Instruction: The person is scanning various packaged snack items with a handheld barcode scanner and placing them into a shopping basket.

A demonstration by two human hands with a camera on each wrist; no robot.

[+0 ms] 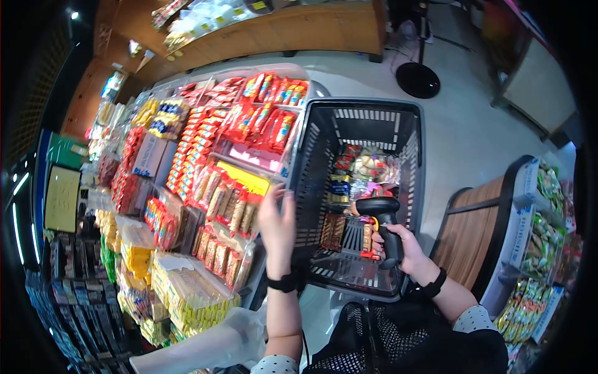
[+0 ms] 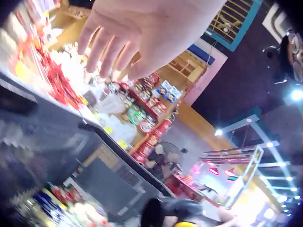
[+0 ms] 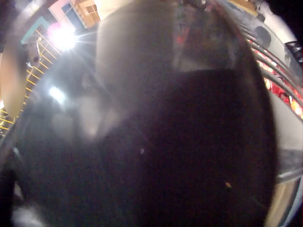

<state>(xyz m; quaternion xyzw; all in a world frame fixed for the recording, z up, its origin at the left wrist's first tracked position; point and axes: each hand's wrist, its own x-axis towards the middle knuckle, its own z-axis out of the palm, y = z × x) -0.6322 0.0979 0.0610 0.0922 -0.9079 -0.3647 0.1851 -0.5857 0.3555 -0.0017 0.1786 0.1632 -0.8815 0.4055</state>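
Note:
My right hand (image 1: 411, 250) grips a black handheld barcode scanner (image 1: 390, 230) by its handle, above a black plastic shopping basket (image 1: 361, 104). Dark plastic (image 3: 189, 142) fills most of the right wrist view and hides that hand's fingers. In the basket lie wrapped snacks (image 1: 369, 167), with a nut bar (image 1: 367, 239) close beside the scanner. My left hand (image 1: 277, 221) is raised between the basket and the snack display, fingers extended, holding nothing. In the left wrist view the same hand (image 2: 142, 33) shows spread, nearly straight fingers. Nut bars in clear wrappers (image 1: 227, 206) lie just left of it.
Clear bins of red-wrapped snacks (image 1: 196, 143) and yellow packs (image 1: 187, 290) fill the left. A clear plastic bag (image 1: 212, 343) hangs at the front. To the right stands a wood-panelled shelf (image 1: 476, 218) with packets. A round black stand base (image 1: 418, 80) sits on the floor behind.

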